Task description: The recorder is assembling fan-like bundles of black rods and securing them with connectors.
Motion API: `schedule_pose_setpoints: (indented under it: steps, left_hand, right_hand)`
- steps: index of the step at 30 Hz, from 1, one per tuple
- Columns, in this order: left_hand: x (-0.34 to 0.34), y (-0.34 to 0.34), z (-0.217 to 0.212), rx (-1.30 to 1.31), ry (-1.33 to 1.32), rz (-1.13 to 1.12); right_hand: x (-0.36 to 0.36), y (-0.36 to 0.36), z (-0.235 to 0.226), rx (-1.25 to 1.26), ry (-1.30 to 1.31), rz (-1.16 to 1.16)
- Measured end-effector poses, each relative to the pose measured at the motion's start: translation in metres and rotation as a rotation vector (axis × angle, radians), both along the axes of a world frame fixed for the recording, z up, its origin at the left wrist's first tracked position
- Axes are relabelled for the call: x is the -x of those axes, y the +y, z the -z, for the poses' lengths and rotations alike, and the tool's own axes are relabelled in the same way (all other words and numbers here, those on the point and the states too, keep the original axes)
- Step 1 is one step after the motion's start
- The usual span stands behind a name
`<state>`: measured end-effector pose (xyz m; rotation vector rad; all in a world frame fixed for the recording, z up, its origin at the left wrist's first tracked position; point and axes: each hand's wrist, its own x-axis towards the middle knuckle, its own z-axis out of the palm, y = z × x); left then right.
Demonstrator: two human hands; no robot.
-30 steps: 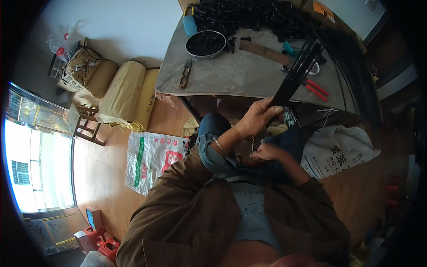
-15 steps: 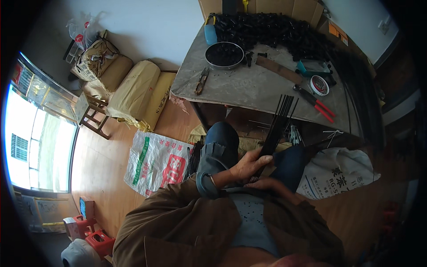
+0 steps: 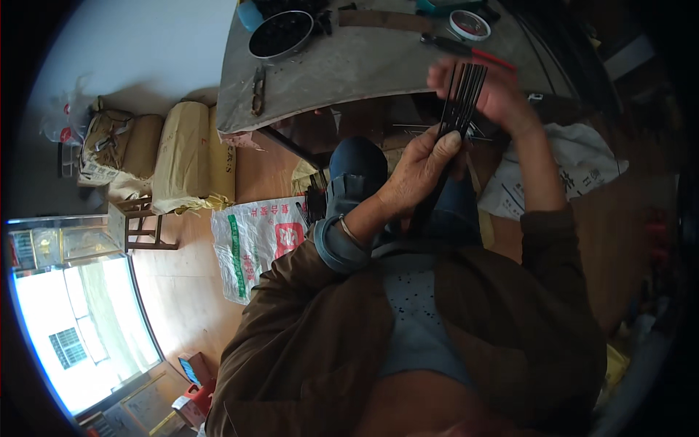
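Note:
A bundle of thin black rods [image 3: 461,102] stands tilted upward in front of my lap, its tips fanned slightly apart. My left hand [image 3: 416,171] is wrapped round the middle of it, thumb across the rods. Just beyond the upper ends is my right hand [image 3: 504,102], raised, with its fingers stretched out behind the tips. It grips nothing that I can see, and whether it touches the rods I cannot tell. The lower ends of the bundle are dark against my lap.
Ahead is a grey table [image 3: 320,91] with a round pan of black pieces [image 3: 281,35], pliers [image 3: 258,91], a flat brown bar [image 3: 382,20], a red-handled tool [image 3: 495,63] and a round white tub [image 3: 470,25]. Printed sacks [image 3: 255,251] lie left and right of my legs.
My right hand has risen from the lower end of the rods to their tips. My left hand and the bundle have moved up in the picture. The view has tilted downward.

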<state>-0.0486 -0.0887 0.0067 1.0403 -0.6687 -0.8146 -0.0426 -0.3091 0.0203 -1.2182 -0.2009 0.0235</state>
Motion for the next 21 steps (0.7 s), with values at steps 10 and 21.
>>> schedule_pose_setpoints:
  steps: [10, 21]
  left_hand:
    - [-0.009, -0.001, 0.025, -0.086, 0.263, -0.063]
    - [0.003, 0.002, 0.019, -0.022, 0.338, -0.163]
  right_hand:
    - [0.037, 0.048, -0.099, 0.147, -0.472, -0.323]
    - [0.048, 0.039, -0.016, 0.899, 0.057, 0.214]
